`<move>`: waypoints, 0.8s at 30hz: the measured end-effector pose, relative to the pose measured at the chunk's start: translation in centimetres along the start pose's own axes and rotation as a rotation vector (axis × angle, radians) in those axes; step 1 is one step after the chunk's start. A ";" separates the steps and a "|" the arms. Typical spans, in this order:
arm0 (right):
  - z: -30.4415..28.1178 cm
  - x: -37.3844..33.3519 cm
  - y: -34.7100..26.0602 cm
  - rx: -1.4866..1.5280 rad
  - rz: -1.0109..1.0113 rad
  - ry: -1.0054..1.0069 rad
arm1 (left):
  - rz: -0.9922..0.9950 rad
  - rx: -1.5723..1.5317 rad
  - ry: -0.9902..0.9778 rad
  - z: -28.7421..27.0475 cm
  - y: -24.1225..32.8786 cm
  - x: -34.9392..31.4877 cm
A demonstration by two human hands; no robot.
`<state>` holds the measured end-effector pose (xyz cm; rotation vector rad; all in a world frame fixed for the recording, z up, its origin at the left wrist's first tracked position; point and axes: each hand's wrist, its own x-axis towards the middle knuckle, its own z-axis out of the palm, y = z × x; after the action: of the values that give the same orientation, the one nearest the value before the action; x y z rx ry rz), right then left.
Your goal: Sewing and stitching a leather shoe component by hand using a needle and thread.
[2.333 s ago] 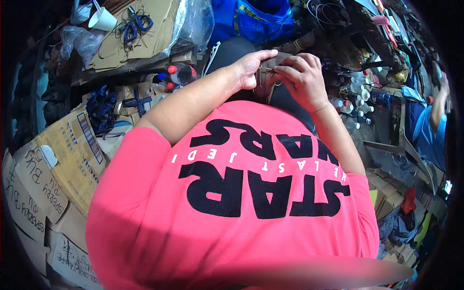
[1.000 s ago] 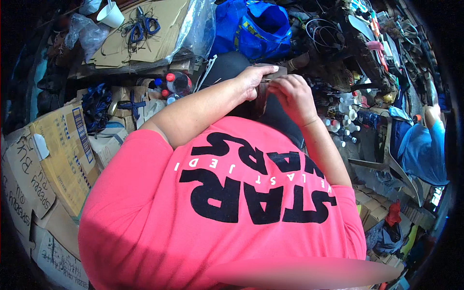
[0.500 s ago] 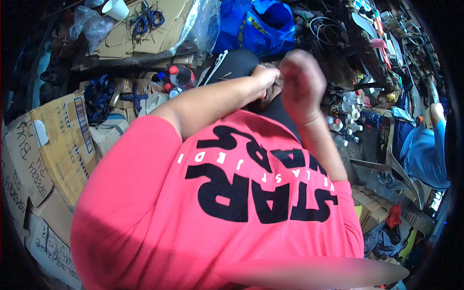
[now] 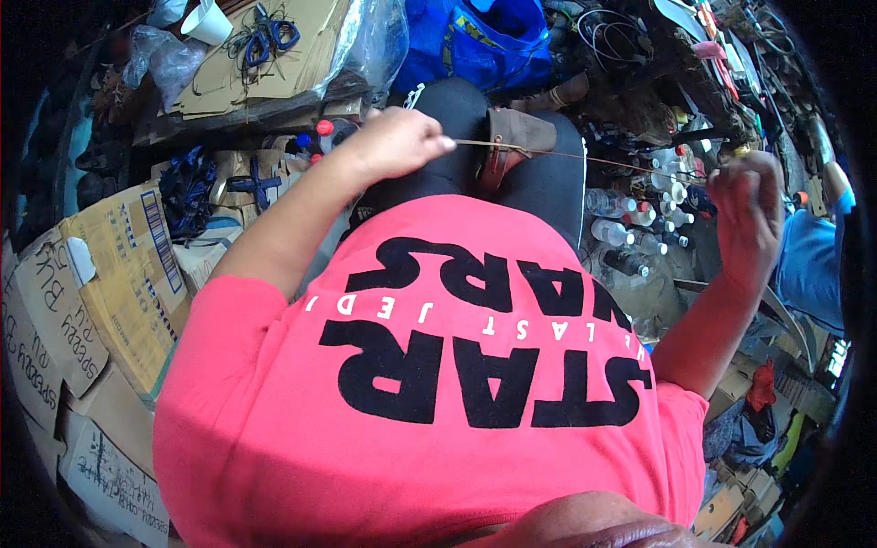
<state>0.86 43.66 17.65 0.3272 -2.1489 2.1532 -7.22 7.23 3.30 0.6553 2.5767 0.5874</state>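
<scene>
A brown leather piece, perhaps a shoe part (image 4: 530, 135), is held between my knees, with a darker reddish strap-like part below it. A thin thread (image 4: 475, 142) runs through or across it and is drawn taut to both sides. Out to the left, my left hand (image 4: 398, 144) is closed, pinching one end of the thread. My right hand (image 4: 749, 203) is raised far to the right, fingers curled round the other end. Some of its fingers are slightly blurred.
Scissors with blue handles (image 4: 258, 46) lie on stacked cardboard ahead, near a white cup (image 4: 207, 22). A blue bag (image 4: 489, 46) stands beyond my knees. Several plastic bottles (image 4: 612, 232) crowd the right side; cardboard boxes (image 4: 123, 283) fill the left. Someone in blue (image 4: 808, 274) is at far right.
My hands were close together over my lap; they have spread apart, left hand leftward and right hand far rightward. The thread is now stretched out and the leather piece is uncovered.
</scene>
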 end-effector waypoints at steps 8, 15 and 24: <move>1.2 -3.4 12.4 -1.110 0.346 -0.192 | 0.166 -1.657 0.250 -1.1 3.5 1.2; 1.4 -5.7 15.4 -1.222 0.119 -0.167 | 0.007 -1.973 0.142 0.9 0.3 1.2; 2.1 -6.6 16.5 -0.962 0.281 -0.101 | -0.019 -1.157 0.042 -5.2 -2.5 -4.1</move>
<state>4.03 41.96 0.09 0.0467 -3.0866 0.9454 -7.33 1.61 7.50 0.1892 1.7792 1.8325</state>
